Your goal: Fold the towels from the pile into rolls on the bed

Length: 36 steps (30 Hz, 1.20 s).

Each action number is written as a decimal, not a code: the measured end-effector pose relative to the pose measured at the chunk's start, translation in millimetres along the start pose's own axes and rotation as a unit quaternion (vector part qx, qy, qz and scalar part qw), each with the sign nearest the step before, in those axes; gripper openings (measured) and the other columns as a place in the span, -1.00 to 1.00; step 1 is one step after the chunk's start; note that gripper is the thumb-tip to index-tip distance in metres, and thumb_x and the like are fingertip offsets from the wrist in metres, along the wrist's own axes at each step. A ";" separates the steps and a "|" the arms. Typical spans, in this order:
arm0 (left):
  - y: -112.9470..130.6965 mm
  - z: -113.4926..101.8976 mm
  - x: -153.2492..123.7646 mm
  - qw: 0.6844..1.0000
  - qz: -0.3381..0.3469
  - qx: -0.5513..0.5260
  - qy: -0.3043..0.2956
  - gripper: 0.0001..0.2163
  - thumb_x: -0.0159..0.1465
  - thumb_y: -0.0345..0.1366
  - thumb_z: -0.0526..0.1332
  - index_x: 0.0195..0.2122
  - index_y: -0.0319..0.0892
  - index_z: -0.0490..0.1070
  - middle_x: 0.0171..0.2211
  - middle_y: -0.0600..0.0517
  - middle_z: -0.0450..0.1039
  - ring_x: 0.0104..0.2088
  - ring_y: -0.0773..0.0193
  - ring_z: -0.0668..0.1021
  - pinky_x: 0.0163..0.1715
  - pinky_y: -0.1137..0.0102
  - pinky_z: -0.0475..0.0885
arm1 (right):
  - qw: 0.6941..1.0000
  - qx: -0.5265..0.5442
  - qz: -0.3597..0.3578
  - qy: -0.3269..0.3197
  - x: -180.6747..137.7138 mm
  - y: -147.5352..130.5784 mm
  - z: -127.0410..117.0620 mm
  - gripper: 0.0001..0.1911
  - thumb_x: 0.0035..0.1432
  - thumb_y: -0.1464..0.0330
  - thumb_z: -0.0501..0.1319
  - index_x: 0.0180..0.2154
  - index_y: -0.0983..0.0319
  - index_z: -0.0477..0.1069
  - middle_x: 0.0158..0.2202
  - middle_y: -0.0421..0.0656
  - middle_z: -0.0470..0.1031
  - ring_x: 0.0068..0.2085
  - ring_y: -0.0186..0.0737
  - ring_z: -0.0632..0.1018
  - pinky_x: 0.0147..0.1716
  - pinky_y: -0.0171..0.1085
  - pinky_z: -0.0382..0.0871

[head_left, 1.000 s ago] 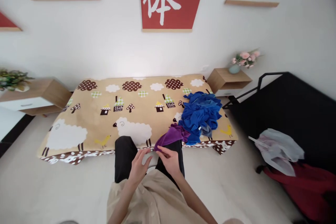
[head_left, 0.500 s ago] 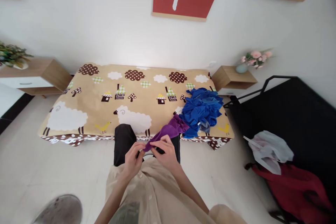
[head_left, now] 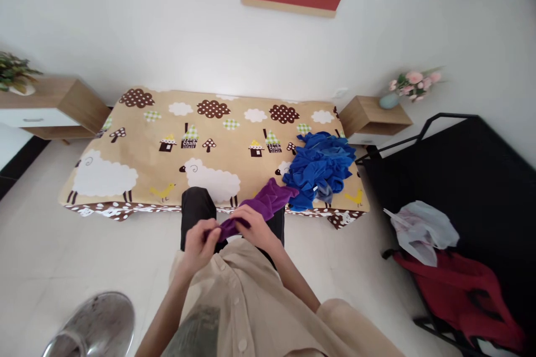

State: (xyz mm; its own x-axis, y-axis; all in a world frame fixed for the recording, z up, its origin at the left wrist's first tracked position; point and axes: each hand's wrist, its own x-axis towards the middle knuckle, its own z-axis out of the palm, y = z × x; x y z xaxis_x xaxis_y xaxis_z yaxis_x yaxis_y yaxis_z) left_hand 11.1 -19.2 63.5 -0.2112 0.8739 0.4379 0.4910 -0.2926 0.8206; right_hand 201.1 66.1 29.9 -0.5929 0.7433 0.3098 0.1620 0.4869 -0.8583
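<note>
Both of my hands hold a purple cloth (head_left: 263,203) in front of my lap. My left hand (head_left: 200,240) pinches its near end, and my right hand (head_left: 253,227) grips it a little further along. The rest of the cloth trails up onto the near edge of the low bed. Right behind it lies a pile of crumpled blue cloths (head_left: 320,167) on the bed's right end. The bed (head_left: 142,156) has a tan cover printed with sheep, houses and clouds.
Wooden bedside shelves stand left (head_left: 62,106) and right (head_left: 372,117) of the bed, the right one with a vase of pink flowers (head_left: 412,81). A black cart (head_left: 464,178) holding a white plastic bag (head_left: 422,228) and a red bag (head_left: 460,295) stands at the right. A round metal object (head_left: 92,326) lies low left.
My hands have drawn the purple cloth closer to my body and to the left. My left hand, which was beside the cloth, now pinches its end. The view has tilted down.
</note>
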 end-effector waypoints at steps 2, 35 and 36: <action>-7.9 -9.3 5.4 0.994 -0.002 0.039 0.101 -0.78 0.41 -0.14 0.20 -0.29 -0.16 0.41 -0.39 0.02 0.56 -0.42 0.32 0.57 -0.40 0.45 0.46 | 0.996 -0.013 0.003 0.090 -2.3 4.0 -4.7 -0.87 0.38 0.38 0.22 -0.16 0.14 0.56 -0.17 -0.11 0.60 -0.12 -0.21 0.59 -0.07 -0.22 0.49; -64.0 -51.2 -34.6 0.962 -0.212 0.174 -0.011 -0.74 0.34 -0.16 0.20 -0.18 -0.18 0.63 -0.31 -0.01 0.64 -0.30 0.21 0.62 -0.19 0.40 0.51 | 0.983 0.071 0.156 0.063 -28.1 37.9 51.7 -0.85 0.33 0.30 0.25 -0.18 0.23 0.54 -0.24 -0.15 0.61 -0.23 -0.22 0.58 -0.17 -0.28 0.44; -67.2 -52.5 -34.4 0.960 -0.211 0.184 -0.028 -0.74 0.35 -0.15 0.20 -0.15 -0.17 0.62 -0.28 -0.02 0.64 -0.28 0.20 0.63 -0.16 0.38 0.52 | 0.978 0.091 0.162 0.091 -26.5 31.4 50.8 -0.83 0.34 0.27 0.23 -0.18 0.22 0.52 -0.25 -0.16 0.60 -0.24 -0.23 0.58 -0.18 -0.28 0.45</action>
State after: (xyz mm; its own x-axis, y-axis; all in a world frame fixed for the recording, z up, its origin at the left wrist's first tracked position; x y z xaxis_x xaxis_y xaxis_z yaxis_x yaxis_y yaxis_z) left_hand -59.0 -50.0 12.5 -0.4157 0.9071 0.0657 0.6397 0.2402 0.7302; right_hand 181.9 38.3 -26.1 -0.3810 0.9225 0.0618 0.1658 0.1339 -0.9770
